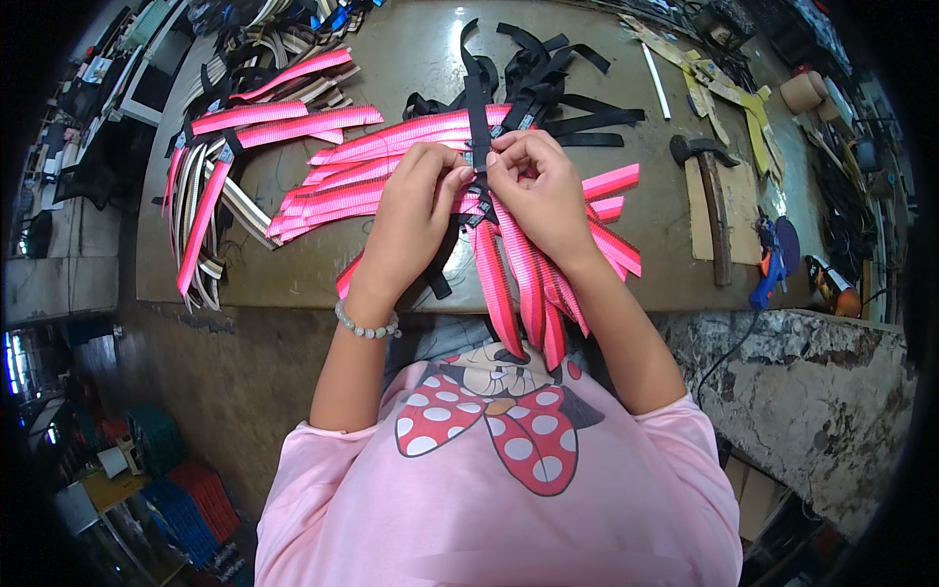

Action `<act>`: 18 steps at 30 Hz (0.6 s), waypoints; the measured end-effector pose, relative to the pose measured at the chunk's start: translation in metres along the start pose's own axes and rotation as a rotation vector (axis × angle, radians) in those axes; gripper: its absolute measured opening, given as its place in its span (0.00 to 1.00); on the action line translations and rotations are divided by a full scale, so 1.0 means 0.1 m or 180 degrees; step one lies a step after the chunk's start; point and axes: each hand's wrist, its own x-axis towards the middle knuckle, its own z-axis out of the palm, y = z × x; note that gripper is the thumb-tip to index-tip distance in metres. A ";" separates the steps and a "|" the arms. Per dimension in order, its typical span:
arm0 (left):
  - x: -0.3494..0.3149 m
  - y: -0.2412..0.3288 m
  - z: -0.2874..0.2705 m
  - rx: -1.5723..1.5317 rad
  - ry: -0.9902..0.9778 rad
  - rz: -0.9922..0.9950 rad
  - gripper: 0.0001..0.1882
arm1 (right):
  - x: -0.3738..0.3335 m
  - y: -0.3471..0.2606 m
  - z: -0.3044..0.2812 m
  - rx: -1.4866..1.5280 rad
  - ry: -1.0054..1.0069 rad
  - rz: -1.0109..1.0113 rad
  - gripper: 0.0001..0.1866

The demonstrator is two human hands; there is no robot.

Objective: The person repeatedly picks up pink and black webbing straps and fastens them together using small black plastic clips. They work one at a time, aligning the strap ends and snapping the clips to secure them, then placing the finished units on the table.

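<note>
Near the middle of the table, my left hand (403,223) and my right hand (544,196) are close together with fingertips pinched. Between them a narrow black webbing strap (476,110) runs away from me, and both hands grip it near its lower part. Under and around my hands lies a pile of pink striped webbing straps (328,203) with black pieces on them. Several pink strap ends (520,269) hang over the table's front edge below my right hand. More black straps (536,83) lie loosely heaped beyond my hands. My fingers hide the exact spot being pinched.
A bundle of pink and cream straps (207,215) lies on the table (411,51) at left. At right, a hammer (719,215) rests on cardboard (698,220), near a blue-handled tool (768,274). A thin white stick (655,83) and yellow strips (758,127) lie farther back.
</note>
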 end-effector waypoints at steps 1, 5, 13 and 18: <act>0.00 0.00 0.00 0.0006 0.0013 0.0031 0.04 | 0.00 -0.02 0.00 -0.0053 0.0001 0.0009 0.07; 0.00 0.01 0.01 -0.0031 0.0088 0.0015 0.05 | 0.00 -0.07 0.00 -0.0113 0.0002 -0.0005 0.08; -0.02 0.02 -0.02 0.0003 0.0242 -0.0002 0.11 | 0.03 -0.04 -0.03 0.1234 0.0071 0.0793 0.10; 0.05 0.09 -0.16 0.0319 -0.0240 0.0067 0.15 | 0.23 0.01 -0.30 0.3136 -0.0130 0.1297 0.09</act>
